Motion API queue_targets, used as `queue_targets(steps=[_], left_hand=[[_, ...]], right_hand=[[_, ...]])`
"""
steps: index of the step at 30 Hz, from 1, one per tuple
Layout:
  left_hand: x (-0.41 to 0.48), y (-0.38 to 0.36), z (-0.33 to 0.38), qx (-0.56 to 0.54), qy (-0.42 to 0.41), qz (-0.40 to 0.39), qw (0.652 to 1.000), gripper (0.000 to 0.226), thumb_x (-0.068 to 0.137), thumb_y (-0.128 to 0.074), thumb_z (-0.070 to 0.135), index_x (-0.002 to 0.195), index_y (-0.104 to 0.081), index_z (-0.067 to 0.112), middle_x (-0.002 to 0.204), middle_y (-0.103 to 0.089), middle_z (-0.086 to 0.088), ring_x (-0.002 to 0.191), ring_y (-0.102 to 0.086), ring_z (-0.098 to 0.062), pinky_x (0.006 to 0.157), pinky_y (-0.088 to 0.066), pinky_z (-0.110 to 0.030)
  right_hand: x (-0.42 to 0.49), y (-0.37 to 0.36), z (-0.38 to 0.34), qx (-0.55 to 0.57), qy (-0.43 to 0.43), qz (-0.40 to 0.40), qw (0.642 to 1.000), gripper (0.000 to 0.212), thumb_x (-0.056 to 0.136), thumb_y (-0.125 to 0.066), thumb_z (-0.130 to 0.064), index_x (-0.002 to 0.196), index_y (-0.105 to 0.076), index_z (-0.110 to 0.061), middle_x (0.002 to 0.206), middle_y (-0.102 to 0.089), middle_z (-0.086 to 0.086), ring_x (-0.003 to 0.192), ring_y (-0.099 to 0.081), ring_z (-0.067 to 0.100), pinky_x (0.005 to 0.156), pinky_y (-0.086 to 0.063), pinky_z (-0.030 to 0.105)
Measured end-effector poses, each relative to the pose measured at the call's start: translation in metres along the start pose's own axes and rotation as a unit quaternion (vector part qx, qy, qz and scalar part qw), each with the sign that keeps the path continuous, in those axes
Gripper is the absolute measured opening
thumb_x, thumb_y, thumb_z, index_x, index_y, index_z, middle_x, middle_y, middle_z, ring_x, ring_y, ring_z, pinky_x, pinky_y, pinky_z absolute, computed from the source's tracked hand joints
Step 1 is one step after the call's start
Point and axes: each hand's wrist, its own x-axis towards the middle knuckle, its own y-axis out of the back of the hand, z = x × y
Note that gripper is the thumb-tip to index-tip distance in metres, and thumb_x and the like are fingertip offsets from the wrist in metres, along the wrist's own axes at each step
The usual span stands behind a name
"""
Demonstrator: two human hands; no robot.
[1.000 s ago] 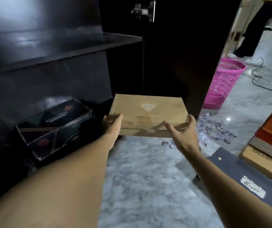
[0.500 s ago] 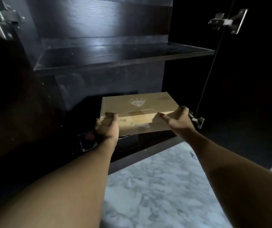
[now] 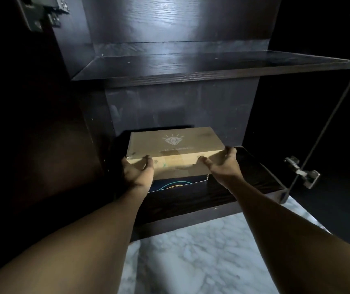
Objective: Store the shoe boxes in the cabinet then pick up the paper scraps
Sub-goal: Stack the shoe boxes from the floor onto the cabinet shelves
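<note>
A tan cardboard shoe box (image 3: 174, 143) with a white diamond logo on its lid rests on top of a dark box (image 3: 176, 183) on the bottom shelf (image 3: 250, 177) of the dark cabinet. My left hand (image 3: 137, 171) grips the tan box's near left corner. My right hand (image 3: 222, 164) holds its near right corner, fingers curled against the front face. Only a strip of the dark box with coloured lines shows beneath. No paper scraps are in view.
An upper shelf (image 3: 191, 71) spans the cabinet above. The open right door carries a metal hinge (image 3: 303, 172); another hinge (image 3: 40, 11) sits top left. Grey marble floor (image 3: 191, 262) lies in front of the cabinet.
Both hands have carried the tan box from the floor area into the cabinet and lowered it onto the dark box on the bottom shelf. My view turned left toward the cabinet.
</note>
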Motion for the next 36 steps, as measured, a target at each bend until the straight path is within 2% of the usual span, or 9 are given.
queue_targets(steps=[4,8,11,15,20,25,32,34,36], left_hand=[[0.013,-0.003,-0.014,0.115,-0.096,-0.031,0.988,0.075,0.092,-0.062,0.025,0.154,-0.022,0.011,0.148,-0.036,-0.021,0.134,-0.039,-0.038,0.111,-0.034,-0.041],[0.010,-0.005,-0.018,0.297,-0.204,-0.053,0.931,0.081,0.092,-0.056,0.029,0.156,-0.007,0.022,0.161,0.007,-0.020,0.147,-0.005,-0.039,0.120,-0.016,-0.047],[0.006,-0.006,-0.020,0.376,-0.246,-0.071,0.891,0.094,0.087,-0.058,0.041,0.156,0.003,0.025,0.161,0.017,-0.014,0.148,0.012,-0.036,0.120,-0.010,-0.052],[0.012,-0.007,-0.018,0.429,-0.250,-0.125,0.859,0.097,0.087,-0.056,0.048,0.154,0.011,0.027,0.161,0.020,-0.011,0.148,0.017,-0.034,0.120,-0.007,-0.054],[0.023,-0.016,-0.009,0.431,-0.193,-0.152,0.868,0.101,0.087,-0.060,0.045,0.154,0.014,0.028,0.159,0.027,-0.008,0.148,0.019,-0.032,0.121,-0.002,-0.048],[0.036,-0.023,-0.003,0.441,-0.167,-0.158,0.868,0.106,0.081,-0.064,0.044,0.154,0.012,0.029,0.159,0.027,-0.008,0.148,0.019,-0.032,0.121,-0.001,-0.046],[0.034,-0.021,0.001,0.440,-0.171,-0.163,0.866,0.104,0.082,-0.064,0.042,0.155,0.009,0.028,0.160,0.023,-0.008,0.148,0.014,-0.033,0.120,-0.001,-0.042],[0.038,-0.020,0.003,0.422,-0.157,-0.170,0.877,0.098,0.083,-0.063,0.044,0.155,0.000,0.028,0.162,0.012,-0.009,0.149,0.009,-0.033,0.121,-0.003,-0.041],[0.040,-0.019,0.010,0.379,-0.143,-0.178,0.897,0.089,0.081,-0.062,0.046,0.154,-0.015,0.027,0.160,-0.019,-0.004,0.148,-0.004,-0.030,0.121,-0.015,-0.041]], right_hand=[[0.010,-0.020,0.001,-0.026,0.004,0.023,0.999,0.089,0.073,-0.084,-0.044,0.141,-0.033,-0.015,0.133,-0.048,0.008,0.123,-0.050,0.022,0.106,-0.045,0.038],[0.018,-0.035,-0.007,-0.111,-0.011,0.051,0.992,0.093,0.077,-0.074,-0.059,0.147,-0.029,-0.017,0.140,-0.038,0.013,0.129,-0.044,0.032,0.105,-0.042,0.045],[0.021,-0.042,-0.007,-0.146,-0.004,0.085,0.986,0.096,0.076,-0.071,-0.063,0.149,-0.027,-0.018,0.141,-0.037,0.015,0.129,-0.043,0.033,0.101,-0.046,0.048],[0.018,-0.048,-0.004,-0.156,0.038,0.140,0.977,0.087,0.076,-0.075,-0.058,0.135,-0.033,-0.008,0.131,-0.040,0.017,0.122,-0.047,0.034,0.093,-0.050,0.044],[0.030,-0.051,-0.007,-0.090,0.030,0.046,0.994,0.085,0.080,-0.078,-0.045,0.141,-0.030,-0.011,0.137,-0.033,0.014,0.122,-0.050,0.032,0.100,-0.047,0.041],[0.039,-0.057,-0.010,-0.078,0.029,-0.057,0.995,0.081,0.087,-0.073,-0.031,0.151,-0.026,-0.015,0.147,-0.028,0.007,0.131,-0.042,0.027,0.107,-0.039,0.036],[0.044,-0.045,-0.005,-0.037,-0.001,-0.073,0.997,0.065,0.088,-0.072,-0.033,0.145,-0.041,-0.021,0.137,-0.046,0.005,0.124,-0.050,0.022,0.104,-0.046,0.039],[0.042,-0.041,-0.010,-0.009,-0.012,-0.089,0.996,0.053,0.090,-0.069,-0.035,0.137,-0.050,-0.021,0.124,-0.057,0.001,0.115,-0.054,0.017,0.100,-0.047,0.034],[0.040,-0.035,-0.019,0.000,-0.010,-0.086,0.996,0.051,0.091,-0.066,-0.042,0.136,-0.053,-0.023,0.120,-0.059,-0.003,0.112,-0.053,0.014,0.099,-0.043,0.031]])
